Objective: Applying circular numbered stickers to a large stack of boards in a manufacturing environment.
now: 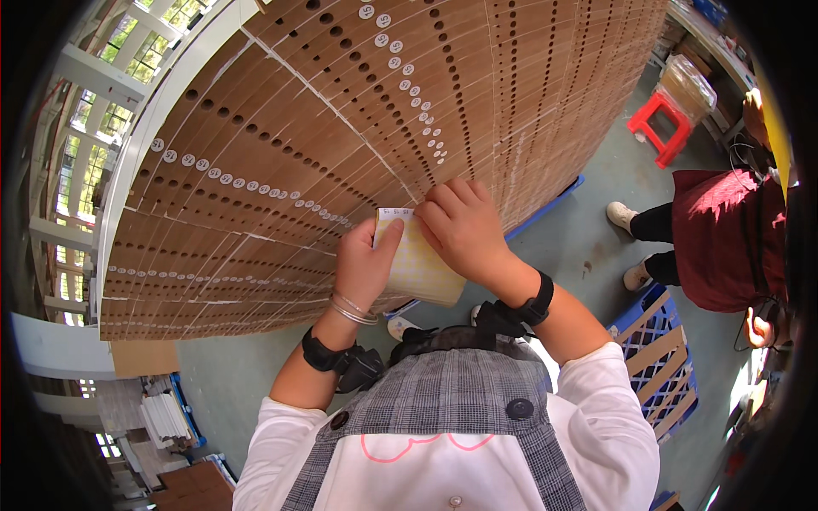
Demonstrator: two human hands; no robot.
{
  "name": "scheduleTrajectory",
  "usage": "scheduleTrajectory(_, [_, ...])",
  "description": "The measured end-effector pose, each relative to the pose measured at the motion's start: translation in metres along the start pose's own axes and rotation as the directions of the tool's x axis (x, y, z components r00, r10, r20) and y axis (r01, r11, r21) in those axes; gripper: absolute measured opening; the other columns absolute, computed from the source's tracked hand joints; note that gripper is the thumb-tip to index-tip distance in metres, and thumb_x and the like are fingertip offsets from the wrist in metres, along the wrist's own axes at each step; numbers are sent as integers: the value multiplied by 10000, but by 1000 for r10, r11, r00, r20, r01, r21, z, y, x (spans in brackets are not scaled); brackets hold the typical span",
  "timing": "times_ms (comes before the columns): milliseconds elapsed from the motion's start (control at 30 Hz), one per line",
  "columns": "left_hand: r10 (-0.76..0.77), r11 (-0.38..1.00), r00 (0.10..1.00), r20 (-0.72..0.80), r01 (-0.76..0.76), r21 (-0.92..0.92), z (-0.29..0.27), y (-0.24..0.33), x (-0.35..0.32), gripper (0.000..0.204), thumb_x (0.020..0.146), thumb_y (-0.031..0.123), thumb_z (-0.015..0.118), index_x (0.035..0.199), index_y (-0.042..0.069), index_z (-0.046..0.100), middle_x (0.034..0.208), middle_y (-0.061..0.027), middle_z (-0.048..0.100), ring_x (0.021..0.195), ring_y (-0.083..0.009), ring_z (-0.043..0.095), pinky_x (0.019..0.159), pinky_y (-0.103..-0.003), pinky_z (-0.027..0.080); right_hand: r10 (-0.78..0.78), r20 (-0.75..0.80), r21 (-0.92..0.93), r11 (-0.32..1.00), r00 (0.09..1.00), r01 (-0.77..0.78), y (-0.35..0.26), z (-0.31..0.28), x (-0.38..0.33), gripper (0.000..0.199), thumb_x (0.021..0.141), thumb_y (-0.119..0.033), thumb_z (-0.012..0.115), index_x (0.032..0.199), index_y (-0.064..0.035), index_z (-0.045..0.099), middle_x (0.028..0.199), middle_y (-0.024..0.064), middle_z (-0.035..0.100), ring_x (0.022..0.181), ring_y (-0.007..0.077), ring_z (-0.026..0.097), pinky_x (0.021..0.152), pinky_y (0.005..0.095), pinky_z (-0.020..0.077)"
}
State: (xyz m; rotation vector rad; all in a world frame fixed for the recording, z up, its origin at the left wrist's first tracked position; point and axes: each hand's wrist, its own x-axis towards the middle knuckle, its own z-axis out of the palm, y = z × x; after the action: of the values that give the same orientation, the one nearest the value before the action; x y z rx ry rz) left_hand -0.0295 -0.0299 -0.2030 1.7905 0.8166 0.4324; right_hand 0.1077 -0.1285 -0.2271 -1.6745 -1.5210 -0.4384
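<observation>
My left hand (360, 266) holds a yellow sheet of stickers (426, 277), thumb pressed on its front. A row of white labels runs along the sheet's top edge. Closed fingers of my right hand (467, 228) meet the sheet's upper right corner; what lies between the fingertips is hidden. Just beyond both hands rises a large stack of brown boards (281, 94) with rows of round holes. Round white stickers (226, 178) sit in lines on several of these boards.
To the right stands another person in a dark red apron (711, 238). Behind them is a red stool (660, 128) with a wrapped package (688, 88) on it. A blue crate (652, 358) with brown strips rests on the floor at my right. Stacked panels (162, 417) lie at the lower left.
</observation>
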Motion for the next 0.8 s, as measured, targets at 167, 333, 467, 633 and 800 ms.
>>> scheduleTrajectory(167, [13, 998, 1000, -17, -14, -59, 2, -6, 3, 188, 895, 147, 555, 931, -32, 599, 824, -18, 632, 684, -36, 544, 608, -201, 442, 198, -77, 339, 927, 977, -161, 14, 14, -8, 119, 710, -44, 634, 788, -45, 545, 782, 67, 500, 762, 223, 500, 692, 338, 394])
scheduleTrajectory(333, [8, 998, 1000, -8, -8, -66, 3, -2, 1, 197, 893, 144, 555, 950, -40, 597, 848, -36, 642, 709, -57, 568, 640, -204, 450, 628, 17, 586, 624, 778, -517, 55, 30, -9, 103, 782, -81, 633, 816, -3, 576, 787, 88, 556, 734, 178, 542, 666, 286, 437])
scheduleTrajectory(467, [-8, 997, 1000, -15, 7, -74, 3, 0, 1, 196, 891, 144, 558, 950, -39, 598, 847, -35, 642, 710, -56, 566, 640, -205, 450, 610, -5, 553, 662, 793, -506, 58, 34, -2, 90, 774, -69, 627, 807, 4, 586, 803, 100, 565, 740, 194, 561, 676, 298, 450])
scheduleTrajectory(633, [-4, 999, 1000, -5, 4, -50, 1, -1, 2, 193, 891, 140, 556, 959, -35, 597, 854, -36, 642, 723, -56, 569, 649, -209, 454, 599, -58, 525, 698, 798, -486, 59, 41, -3, 97, 781, -57, 640, 795, 11, 573, 780, 63, 532, 699, 153, 528, 654, 260, 429])
scheduleTrajectory(800, [42, 997, 999, -2, -42, -58, 3, -2, 2, 189, 891, 131, 554, 971, -36, 591, 868, -37, 643, 741, -57, 573, 666, -211, 460, 595, -114, 441, 748, 796, -496, 57, 37, -2, 120, 759, -66, 665, 790, 10, 578, 778, 98, 543, 667, 201, 558, 626, 292, 450])
